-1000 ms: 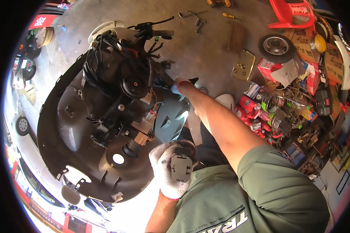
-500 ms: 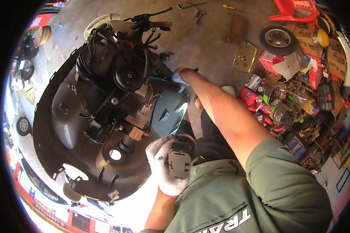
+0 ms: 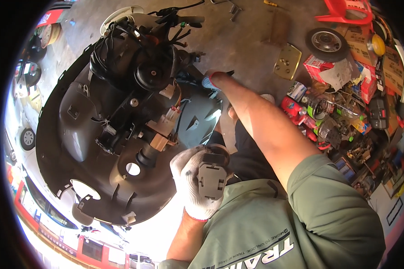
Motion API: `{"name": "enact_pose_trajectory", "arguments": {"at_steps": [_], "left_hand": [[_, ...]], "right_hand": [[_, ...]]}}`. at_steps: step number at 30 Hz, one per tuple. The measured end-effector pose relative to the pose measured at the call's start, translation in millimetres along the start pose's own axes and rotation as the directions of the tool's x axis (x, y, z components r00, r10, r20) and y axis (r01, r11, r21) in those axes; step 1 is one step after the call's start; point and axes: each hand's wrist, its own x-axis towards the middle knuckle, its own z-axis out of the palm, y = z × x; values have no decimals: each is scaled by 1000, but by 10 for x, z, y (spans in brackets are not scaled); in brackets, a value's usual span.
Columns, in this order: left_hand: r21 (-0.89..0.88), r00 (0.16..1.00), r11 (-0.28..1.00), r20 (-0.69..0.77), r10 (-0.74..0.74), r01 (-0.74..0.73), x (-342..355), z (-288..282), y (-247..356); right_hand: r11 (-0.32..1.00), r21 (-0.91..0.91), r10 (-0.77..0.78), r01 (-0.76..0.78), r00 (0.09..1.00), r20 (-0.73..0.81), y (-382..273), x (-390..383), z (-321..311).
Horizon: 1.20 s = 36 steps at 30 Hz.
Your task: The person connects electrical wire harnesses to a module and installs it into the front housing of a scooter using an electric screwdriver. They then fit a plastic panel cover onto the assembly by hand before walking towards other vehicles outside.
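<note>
My left hand, in a whitish knit glove, is wrapped round what looks like a cordless power tool. The tool's grey, slotted battery end faces up; its front is hidden. My right hand, in a blue glove, reaches to the far edge of a bluish-grey panel on the scooter front. Its fingers are hidden, so its grip cannot be made out. Left of both hands lies a large dark body shell. Cables, a round black horn and wiring connectors show at its middle and far end.
Far right, a small wheel lies by cartons and a red chair. Jars and loose hardware crowd the right side. A metal tray, a screwdriver and wrenches lie on the floor. Parked cars stand left.
The view has shifted slightly, so the floor things sit a little higher and further right. Both hands keep nearly the same places on the scooter and tool.
</note>
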Motion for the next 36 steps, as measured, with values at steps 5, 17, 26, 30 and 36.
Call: {"name": "enact_pose_trajectory", "arguments": {"at_steps": [5,17,26,30,36], "left_hand": [[73,996,996,-82,-43,49,-133,-109,-102],[93,994,995,-104,-20,30,-120,-113,-97],[68,990,997,-137,-38,48,-101,-34,-42],[72,990,997,-139,-28,39,-94,-26,-39],[94,991,993,-121,-58,70,-105,-54,-33]], "right_hand": [[542,830,640,-130,704,-308,-768,-173,-573],[540,834,694,-112,620,-366,-1012,-571,-635],[598,792,602,-123,722,-342,-772,-729,-481],[629,757,582,-176,752,-309,-784,-929,-543],[641,737,590,-215,751,-295,-830,-907,-578]]}}
